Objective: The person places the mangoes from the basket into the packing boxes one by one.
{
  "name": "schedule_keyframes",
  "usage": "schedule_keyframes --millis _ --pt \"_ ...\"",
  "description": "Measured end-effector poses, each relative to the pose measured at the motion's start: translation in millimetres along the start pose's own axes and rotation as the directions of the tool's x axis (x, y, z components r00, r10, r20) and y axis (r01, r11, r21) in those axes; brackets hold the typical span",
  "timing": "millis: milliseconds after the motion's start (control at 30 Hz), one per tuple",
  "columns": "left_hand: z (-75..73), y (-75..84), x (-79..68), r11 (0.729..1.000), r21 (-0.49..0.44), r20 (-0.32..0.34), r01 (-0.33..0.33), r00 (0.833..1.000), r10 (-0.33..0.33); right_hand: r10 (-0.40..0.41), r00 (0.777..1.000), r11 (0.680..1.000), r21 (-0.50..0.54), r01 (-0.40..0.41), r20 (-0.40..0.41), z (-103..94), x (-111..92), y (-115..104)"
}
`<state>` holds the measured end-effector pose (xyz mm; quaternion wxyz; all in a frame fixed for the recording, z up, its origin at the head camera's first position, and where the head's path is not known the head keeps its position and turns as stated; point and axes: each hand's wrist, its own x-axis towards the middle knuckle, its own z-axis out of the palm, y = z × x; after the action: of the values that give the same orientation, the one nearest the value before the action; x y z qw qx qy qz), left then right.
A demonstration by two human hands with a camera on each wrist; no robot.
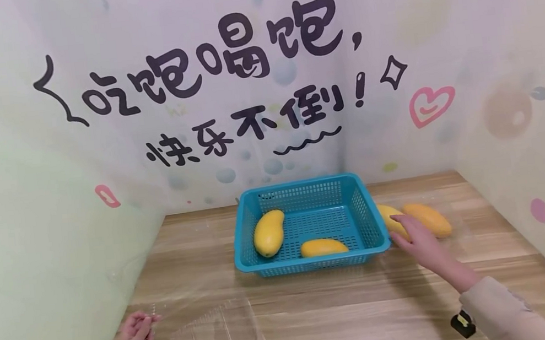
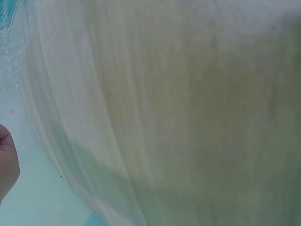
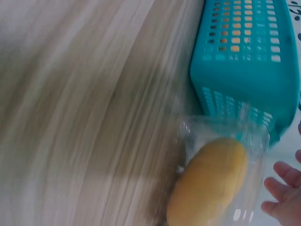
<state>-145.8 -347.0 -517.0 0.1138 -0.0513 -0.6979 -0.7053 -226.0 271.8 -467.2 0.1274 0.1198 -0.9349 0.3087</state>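
At the lower left in the head view, my left hand (image 1: 134, 335) pinches the edge of a clear plastic box (image 1: 215, 334) on the table. Part of that hand and some ribbed clear plastic (image 2: 14, 61) show at the left of the left wrist view. My right hand (image 1: 422, 245) reaches over a yellow mango (image 1: 391, 218) and an orange-yellow mango (image 1: 429, 220). These lie right of the blue basket (image 1: 312, 264); a clear box (image 3: 256, 165) surrounds the visible mango (image 3: 209, 181) in the right wrist view. The right fingers (image 3: 282, 183) are spread, holding nothing.
Inside the basket are a mango (image 1: 269, 234) at the left and another mango (image 1: 324, 247) at the front. The basket stands near the back of the wood-grain table (image 1: 328, 319), with patterned walls behind and at both sides. A small black object (image 1: 463, 324) shows by the right sleeve.
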Motion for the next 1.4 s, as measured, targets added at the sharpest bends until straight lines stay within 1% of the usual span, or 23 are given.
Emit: schedule_keyframes --millis 133,233,433,500,600,700,833,1067,1167,1300,1400 --pt "3.9 -2.4 -2.8 0.995 -0.093 0.04 -0.029 0.999 0.032 -0.005 1.0 1.0 -0.024 0.005 -0.001 11.6 9 -6" --pt "7.9 -4.4 -4.6 0.991 -0.134 0.061 -0.023 0.998 0.031 -0.003 1.0 0.999 -0.034 0.003 -0.008 18.3 14 -9" --pt "19.9 -4.7 -5.3 0.995 -0.104 0.054 0.004 0.999 0.002 0.041 0.999 0.998 -0.049 -0.041 0.007 26.0 21 -12" --pt "25.4 -3.8 -4.7 0.995 -0.095 0.048 0.003 0.999 0.001 0.054 0.999 0.998 -0.044 -0.053 0.008 26.9 22 -12" --pt "34.7 -2.2 -3.0 0.995 -0.098 0.057 -0.006 0.998 0.012 0.063 0.998 0.997 -0.04 -0.063 0.013 27.6 22 -12" --pt "46.8 0.2 -0.2 0.994 -0.103 0.055 -0.021 0.998 0.027 0.069 0.997 0.997 -0.042 -0.068 0.017 27.9 22 -12" --pt "65.5 3.1 4.1 0.995 -0.094 0.058 -0.018 0.998 0.024 0.07 0.997 0.997 -0.045 -0.069 0.019 27.7 21 -12" --pt "97.2 0.9 7.1 0.996 -0.094 0.13 0.01 0.992 0.002 0.075 0.997 0.997 -0.036 -0.074 0.024 27.4 21 -13" --pt "111.4 -1.3 8.4 0.997 -0.062 0.16 0.039 0.987 -0.029 0.075 0.997 0.996 -0.038 -0.075 0.019 27.8 22 -12" --pt "131.7 -1.8 11.2 0.993 -0.007 0.171 0.118 0.978 -0.115 0.079 0.997 0.996 -0.038 -0.079 0.017 28.5 22 -10" --pt "146.0 -3.8 13.4 0.987 0.005 0.181 0.162 0.97 -0.16 0.082 0.996 0.996 -0.035 -0.081 0.023 28.7 22 -10"
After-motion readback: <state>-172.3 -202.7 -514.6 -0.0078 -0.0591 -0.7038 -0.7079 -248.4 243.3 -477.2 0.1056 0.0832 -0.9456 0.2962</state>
